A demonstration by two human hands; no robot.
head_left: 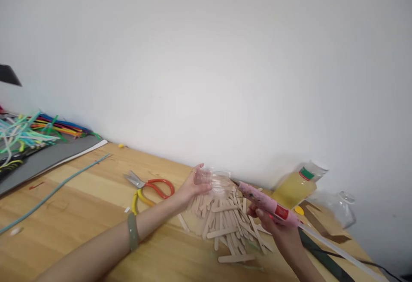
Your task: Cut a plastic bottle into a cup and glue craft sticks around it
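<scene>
Left hand (193, 187): fingers wrapped round a clear plastic container (216, 180), held on its side just above the far edge of the stick pile, at about 6 o'clock of frame centre. Green bangle (132, 231) on that wrist.

Right hand (274, 227): clenched on a pink glue gun (267, 204), at 3 o'clock of the container. Nozzle aimed at 10 o'clock, tip just beside the container wall; contact impossible to tell. Clear glue stick (341, 250) jutting from the gun's rear toward 4 o'clock.

Heap of wooden craft sticks (225, 228) flat on the wooden table (80, 213), under and between both hands.

Scissors (149, 189) with orange and yellow handles at 9 o'clock of the container, near the left wrist, blades pointing to 10 o'clock.

Long teal pipe cleaner (54, 189) lying loose at 9 o'clock of the scissors. Bundle of coloured pipe cleaners (32, 131) on a grey sheet (51, 157), far at 10 o'clock.

Bottle of yellow liquid (296, 186) tipped against the wall at 1 o'clock of the gun; clear empty bottle (339, 207) at 3 o'clock of it, lying down.
</scene>
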